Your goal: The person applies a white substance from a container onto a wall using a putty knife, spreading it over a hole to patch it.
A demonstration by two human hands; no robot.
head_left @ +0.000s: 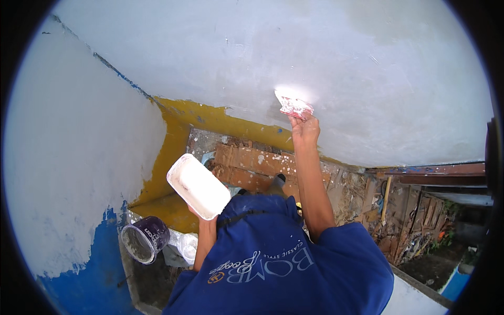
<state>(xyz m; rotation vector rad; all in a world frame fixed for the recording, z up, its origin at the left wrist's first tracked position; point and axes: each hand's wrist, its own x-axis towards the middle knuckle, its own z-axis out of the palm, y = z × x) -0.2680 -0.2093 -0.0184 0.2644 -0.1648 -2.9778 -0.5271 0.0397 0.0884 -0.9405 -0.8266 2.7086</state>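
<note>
My right hand point(305, 130) is raised to the whitish wall point(252, 68) and grips a red putty spreader point(298, 109) by its lower end. White paste coats much of the spreader, whose far edge appears to rest against the wall. Lower and to the left, my left hand point(203, 221) holds a white rectangular tub point(184, 182) from beneath, tilted with its opening up. Whitish residue lines the tub's inside; how much paste it contains is washed out by glare. The tub hides most of my left fingers.
A dark bucket point(146, 239) stands at lower left beside a crumpled clear plastic bag point(185, 244). The left wall has bare blue paint point(107, 262), with a mustard strip point(210, 116) low along the corner. Brown boards point(252, 160) and debris cover the floor; a wooden stick point(386, 199) leans at right.
</note>
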